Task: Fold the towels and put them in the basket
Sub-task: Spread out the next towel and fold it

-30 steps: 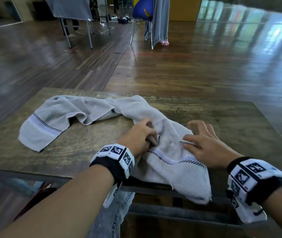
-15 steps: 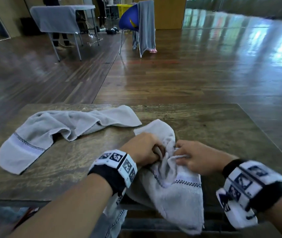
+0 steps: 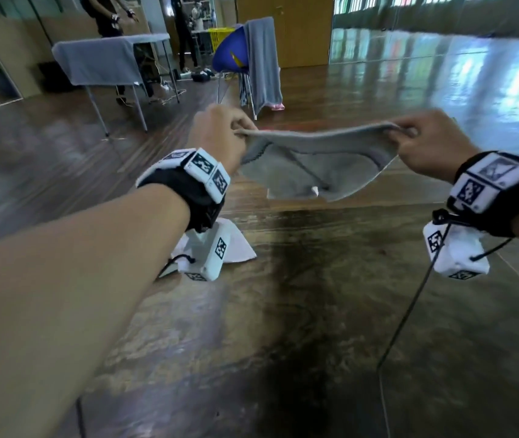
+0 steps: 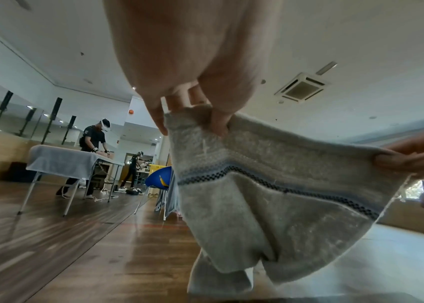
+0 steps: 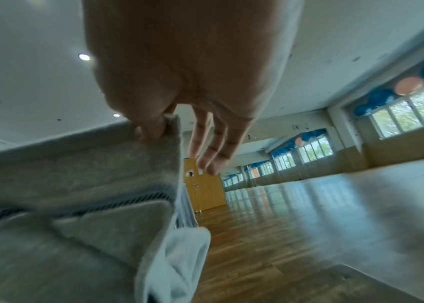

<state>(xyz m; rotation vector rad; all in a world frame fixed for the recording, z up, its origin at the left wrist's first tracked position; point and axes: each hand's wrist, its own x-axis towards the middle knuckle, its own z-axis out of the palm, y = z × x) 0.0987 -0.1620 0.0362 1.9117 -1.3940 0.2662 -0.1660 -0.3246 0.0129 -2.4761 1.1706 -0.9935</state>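
A grey towel with a dark checked stripe hangs stretched in the air above the wooden table. My left hand pinches its left top corner and my right hand pinches the right top corner. In the left wrist view the towel droops toward the table under my left hand. The right wrist view shows the thumb and forefinger of my right hand on the towel's hem, the other fingers hanging straight. A second towel lies on the table, partly hidden by my left wrist. No basket is in view.
The wooden floor stretches beyond the table's far edge. A blue chair draped with a grey cloth stands behind, a cloth-covered folding table to its left with people near it. A yellow crate stands far back.
Both hands have lifted the towel off the table and pulled its top edge wide apart in the air. My head has tilted up, so more of the room shows.
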